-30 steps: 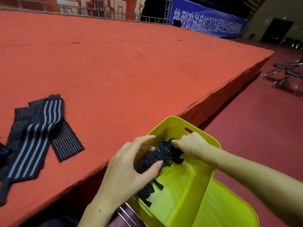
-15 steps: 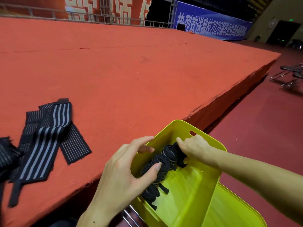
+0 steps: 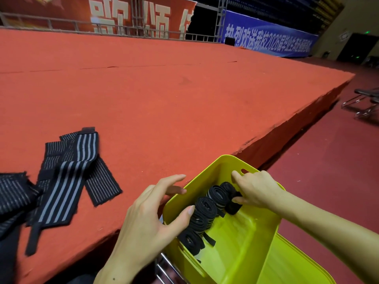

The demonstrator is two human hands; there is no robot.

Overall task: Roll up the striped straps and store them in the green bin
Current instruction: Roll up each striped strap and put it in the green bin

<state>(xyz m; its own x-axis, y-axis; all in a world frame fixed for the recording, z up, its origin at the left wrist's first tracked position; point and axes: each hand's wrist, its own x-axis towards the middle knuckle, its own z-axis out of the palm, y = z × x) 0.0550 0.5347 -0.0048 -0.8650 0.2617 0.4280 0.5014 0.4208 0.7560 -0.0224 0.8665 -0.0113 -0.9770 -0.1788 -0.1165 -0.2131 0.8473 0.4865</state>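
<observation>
**Rolled straps in bin; loose straps on stage**

We observe a green bin (image 3: pixel 246 232) tilted against the edge of the red-carpeted stage (image 3: pixel 164 99). A row of rolled straps (image 3: pixel 207 214) lies along its left inner wall. The right hand (image 3: pixel 254 189) pinches the farthest roll (image 3: pixel 230 198) between thumb and curled fingers. The left hand (image 3: pixel 147 220) is spread over the bin's left rim, thumb tip against a middle roll and fingers outside the wall; we cannot tell whether it grips. Flat striped straps (image 3: pixel 67 181) lie overlapped on the stage, well left of the bin. A second green bin (image 3: pixel 297 267) sits beneath.
</observation>
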